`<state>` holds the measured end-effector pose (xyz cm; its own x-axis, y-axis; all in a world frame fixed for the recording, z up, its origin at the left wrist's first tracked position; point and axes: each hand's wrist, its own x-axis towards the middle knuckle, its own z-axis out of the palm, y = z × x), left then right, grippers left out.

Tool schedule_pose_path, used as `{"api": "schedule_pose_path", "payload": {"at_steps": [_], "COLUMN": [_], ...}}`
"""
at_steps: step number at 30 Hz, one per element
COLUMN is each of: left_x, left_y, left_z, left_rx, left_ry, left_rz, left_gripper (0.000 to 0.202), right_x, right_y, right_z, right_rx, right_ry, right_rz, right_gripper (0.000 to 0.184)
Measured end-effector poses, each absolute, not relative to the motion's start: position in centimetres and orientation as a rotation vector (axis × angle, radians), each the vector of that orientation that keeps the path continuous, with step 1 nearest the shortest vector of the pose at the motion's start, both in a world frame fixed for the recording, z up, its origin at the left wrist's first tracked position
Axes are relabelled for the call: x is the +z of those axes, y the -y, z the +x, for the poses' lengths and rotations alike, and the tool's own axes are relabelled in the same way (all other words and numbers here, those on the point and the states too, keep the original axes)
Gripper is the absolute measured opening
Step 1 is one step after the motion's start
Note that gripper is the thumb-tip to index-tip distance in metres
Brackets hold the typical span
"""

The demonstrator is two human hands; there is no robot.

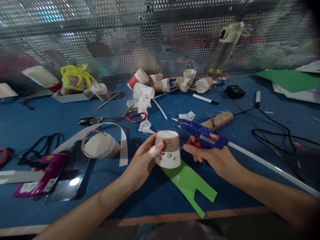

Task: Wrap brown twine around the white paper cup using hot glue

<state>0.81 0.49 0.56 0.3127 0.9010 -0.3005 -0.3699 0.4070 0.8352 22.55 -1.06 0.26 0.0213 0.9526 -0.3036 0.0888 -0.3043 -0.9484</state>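
Note:
In my left hand (145, 153) is an upside-down paper cup (168, 160), gripped between thumb and fingers. Brown twine (171, 144) wraps its upper part; the lower part is white with dark and red printing. My right hand (200, 151) is closed just right of the cup, around the handle area of a blue glue gun (203, 131). Its thumb and forefinger meet near a thin strand at the cup's side. The gun's nozzle points left, above the cup, and a long white glue stick (265, 163) runs out of its back. The handle is hidden by the hand.
Under the cup lies a green paper cutout (187, 183). A twine roll (220, 120) rests behind the gun. To the left are a small twine-handled basket (101, 145), a phone (68, 178) and red-handled scissors (136, 117). Several wrapped cups and a bottle (223, 50) stand along the perforated metal panel (150, 40).

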Motion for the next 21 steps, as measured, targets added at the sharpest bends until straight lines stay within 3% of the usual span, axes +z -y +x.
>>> {"api": "schedule_pose_path", "payload": {"at_steps": [21], "left_x": [0.12], "left_y": [-0.25], "left_z": [0.78], "left_rx": [0.918], "left_ry": [-0.822], "left_rz": [0.698], "left_gripper": [0.028], "right_x": [0.7], "right_y": [0.98], "right_z": [22.32], "right_rx": [1.367], "right_ry": [1.162], "right_rz": [-1.468], "right_gripper": [0.028]}}
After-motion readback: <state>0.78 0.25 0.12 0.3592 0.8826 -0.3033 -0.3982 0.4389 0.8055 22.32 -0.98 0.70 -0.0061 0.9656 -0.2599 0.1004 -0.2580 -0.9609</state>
